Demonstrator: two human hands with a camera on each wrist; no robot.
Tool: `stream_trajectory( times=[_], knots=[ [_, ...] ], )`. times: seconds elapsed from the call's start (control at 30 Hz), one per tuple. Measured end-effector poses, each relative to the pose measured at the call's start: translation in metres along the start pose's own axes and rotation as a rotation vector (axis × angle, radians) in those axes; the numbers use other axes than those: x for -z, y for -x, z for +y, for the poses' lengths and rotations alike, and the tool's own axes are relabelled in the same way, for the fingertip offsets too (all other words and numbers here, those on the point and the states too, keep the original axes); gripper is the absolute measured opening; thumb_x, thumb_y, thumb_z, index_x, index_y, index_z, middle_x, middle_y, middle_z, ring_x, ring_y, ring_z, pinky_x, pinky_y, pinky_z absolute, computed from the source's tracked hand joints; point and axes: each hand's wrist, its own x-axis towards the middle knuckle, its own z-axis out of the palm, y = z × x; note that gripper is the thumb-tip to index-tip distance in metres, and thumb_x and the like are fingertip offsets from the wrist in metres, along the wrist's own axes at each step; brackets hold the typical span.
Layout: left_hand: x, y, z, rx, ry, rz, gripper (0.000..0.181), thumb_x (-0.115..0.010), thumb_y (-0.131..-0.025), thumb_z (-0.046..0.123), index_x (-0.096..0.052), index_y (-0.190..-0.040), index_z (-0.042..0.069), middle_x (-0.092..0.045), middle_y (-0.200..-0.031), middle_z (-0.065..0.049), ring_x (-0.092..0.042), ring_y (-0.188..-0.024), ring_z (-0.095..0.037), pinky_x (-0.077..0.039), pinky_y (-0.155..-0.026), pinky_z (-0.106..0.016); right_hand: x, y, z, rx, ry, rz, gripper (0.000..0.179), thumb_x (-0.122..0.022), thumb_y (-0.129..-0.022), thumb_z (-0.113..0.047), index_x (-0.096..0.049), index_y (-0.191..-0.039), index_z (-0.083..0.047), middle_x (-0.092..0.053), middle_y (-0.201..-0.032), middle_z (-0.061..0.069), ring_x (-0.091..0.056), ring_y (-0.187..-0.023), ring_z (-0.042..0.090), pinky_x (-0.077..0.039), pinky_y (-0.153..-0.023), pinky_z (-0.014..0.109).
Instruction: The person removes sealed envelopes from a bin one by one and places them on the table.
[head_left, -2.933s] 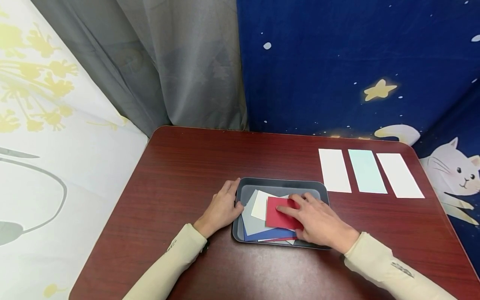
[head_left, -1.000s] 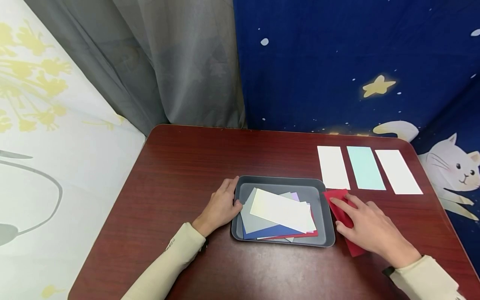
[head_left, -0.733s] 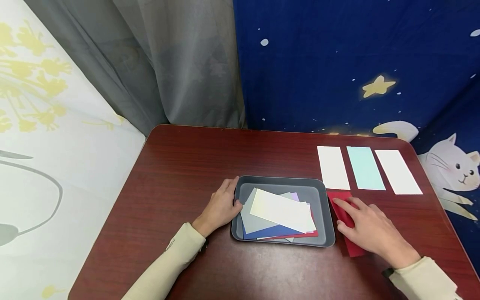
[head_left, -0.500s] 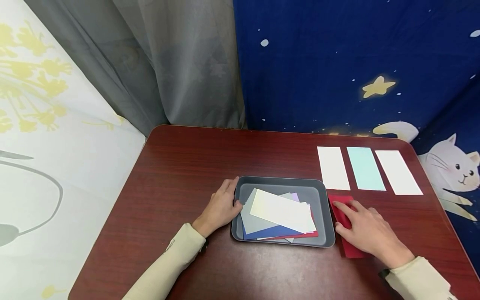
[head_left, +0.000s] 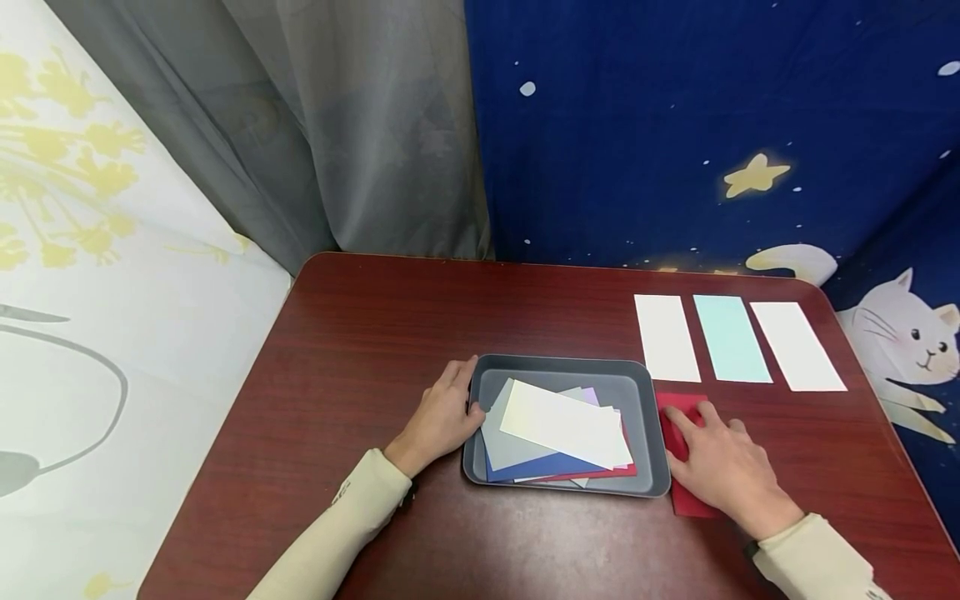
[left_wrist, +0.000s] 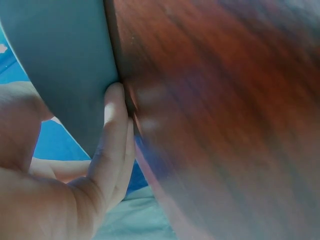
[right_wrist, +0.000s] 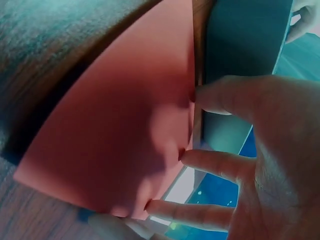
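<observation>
In the head view, my left hand point(head_left: 438, 415) holds the left end of the grey tray point(head_left: 562, 364), thumb at the rim and fingers along the outer wall. A stack of paper cards lies in the tray, a cream one point(head_left: 558, 423) on top. My right hand point(head_left: 726, 467) is on a red paper card point(head_left: 692, 505) lying on the table against the tray's right side. The right wrist view shows its thumb at one edge of the red card point(right_wrist: 110, 115) and fingertips touching the card near another edge; the hand partly covers the card in the head view.
A white card point(head_left: 667, 337), a pale mint card point(head_left: 732, 337) and another white card point(head_left: 798, 346) lie in a row at the back right of the brown table point(head_left: 375, 317). Curtains point(head_left: 405, 125) hang behind the table's far edge.
The red card left the tray's stack for the table at its right, baring the cream card. Lately it has straightened alongside the tray, and my right hand shifted slightly left. The left hand stays put.
</observation>
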Motion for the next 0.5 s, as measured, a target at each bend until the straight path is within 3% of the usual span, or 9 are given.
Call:
stream_trajectory(
  times=[0.13, 0.27, 0.5],
  knots=[
    [-0.005, 0.000, -0.007, -0.009, 0.004, 0.009, 0.075, -0.067, -0.090, 0.007, -0.047, -0.160, -0.010, -0.059, -0.139, -0.020, -0.056, -0.070, -0.013, -0.054, -0.065, -0.043, 0.001, 0.001, -0.001, -0.004, 0.011, 0.001, 0.075, -0.083, -0.090, -0.042, -0.063, -0.151, -0.003, -0.050, -0.135, 0.036, -0.058, -0.092, 0.055, -0.058, -0.056, 0.063],
    [-0.001, 0.000, -0.002, 0.009, -0.013, -0.005, 0.074, -0.068, -0.090, 0.007, -0.048, -0.159, -0.010, -0.060, -0.140, -0.019, -0.055, -0.071, -0.011, -0.054, -0.066, -0.046, 0.007, 0.001, 0.000, -0.001, 0.015, 0.011, 0.075, -0.086, -0.087, -0.036, -0.064, -0.149, -0.002, -0.050, -0.131, 0.037, -0.059, -0.087, 0.052, -0.059, -0.057, 0.062],
    [0.005, -0.001, 0.009, 0.056, -0.041, -0.045, 0.075, -0.073, -0.091, 0.006, -0.047, -0.160, -0.009, -0.059, -0.142, -0.020, -0.057, -0.076, -0.013, -0.056, -0.072, -0.043, 0.024, -0.002, -0.001, 0.053, 0.018, 0.136, 0.061, -0.086, -0.090, -0.027, -0.069, -0.141, 0.001, -0.058, -0.128, 0.037, -0.063, -0.100, 0.055, -0.061, -0.060, 0.065]
  ],
)
